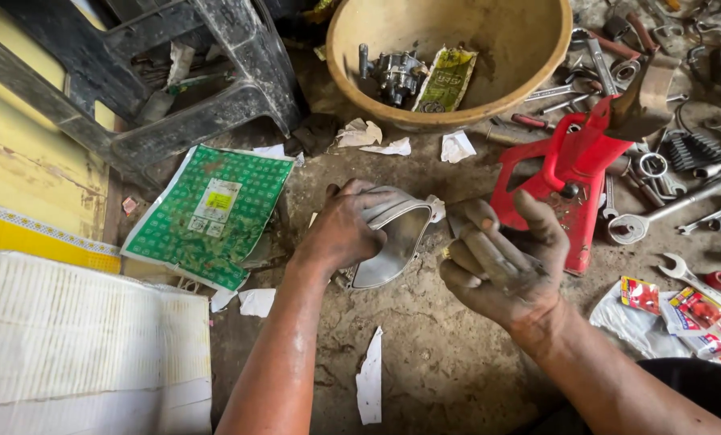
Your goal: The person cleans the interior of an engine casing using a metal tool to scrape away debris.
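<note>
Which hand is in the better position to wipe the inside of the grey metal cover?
Probably the right hand. It is free, palm up, beside the open side of the curved grey metal cover. The left hand already grips the cover's rim, steadying it.

The metal cover is a curved, grey, cast engine part with a smooth, shiny hollow inside and a dull, grimy outer skin. It is tilted on edge with its open hollow turned up and to the right, just right of the green printed packet on the dirty floor. The left hand wraps over the cover's upper left rim, so that edge is hidden.
</note>
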